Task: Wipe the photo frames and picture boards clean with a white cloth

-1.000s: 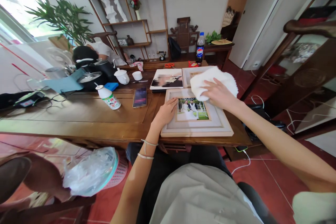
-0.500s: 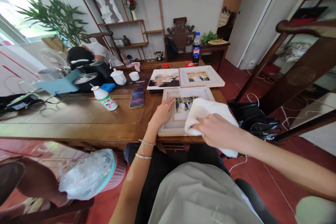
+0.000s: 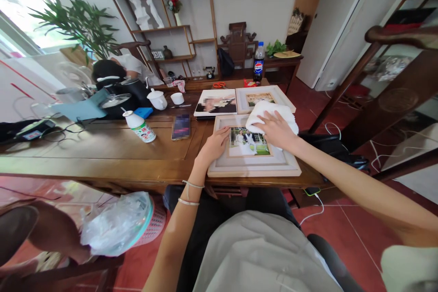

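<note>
A pale framed photo (image 3: 255, 166) lies flat at the near edge of a dark wooden table (image 3: 102, 150). My left hand (image 3: 215, 145) rests on the frame's left border, fingers flat and together, steadying it. My right hand (image 3: 275, 130) presses a white cloth (image 3: 270, 112) onto the frame's upper right corner, fingers spread over the cloth. A second framed photo (image 3: 263, 98) and an unframed print (image 3: 216, 102) lie just beyond.
A phone (image 3: 181, 126), a white bottle (image 3: 139, 126), a teapot (image 3: 157, 99) and cup (image 3: 177, 98), and black cookware (image 3: 119, 93) sit left on the table. A cola bottle (image 3: 258, 61) stands at the back. A bin with a plastic bag (image 3: 119, 223) is at lower left.
My right hand swept the cloth from the frame's top right down to its lower right, then back up to the upper right corner. The left hand stayed on the frame.
</note>
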### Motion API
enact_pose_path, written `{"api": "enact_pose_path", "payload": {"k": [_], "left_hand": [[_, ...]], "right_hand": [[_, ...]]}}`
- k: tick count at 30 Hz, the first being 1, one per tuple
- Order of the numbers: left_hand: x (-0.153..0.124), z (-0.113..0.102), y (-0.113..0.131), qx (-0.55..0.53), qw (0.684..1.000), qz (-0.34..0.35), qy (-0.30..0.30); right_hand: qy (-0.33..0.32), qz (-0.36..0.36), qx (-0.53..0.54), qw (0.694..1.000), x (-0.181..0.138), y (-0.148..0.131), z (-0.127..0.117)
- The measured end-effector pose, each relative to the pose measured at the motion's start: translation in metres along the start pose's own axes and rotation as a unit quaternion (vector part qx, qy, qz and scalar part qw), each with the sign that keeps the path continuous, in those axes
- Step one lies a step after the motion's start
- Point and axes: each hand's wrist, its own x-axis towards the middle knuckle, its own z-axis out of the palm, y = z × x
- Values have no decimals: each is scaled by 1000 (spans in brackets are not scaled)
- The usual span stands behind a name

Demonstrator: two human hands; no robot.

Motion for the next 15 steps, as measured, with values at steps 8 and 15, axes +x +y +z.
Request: {"api": "enact_pose_path", "payload": {"k": [8, 15], "left_hand": [[1, 4, -4, -7, 1000, -7, 2], [1, 3, -4, -3, 1000, 2, 4]], "right_hand": [[-55, -46, 103, 992, -31, -54, -41], [-70, -121, 236, 962, -72, -101, -75]]}}
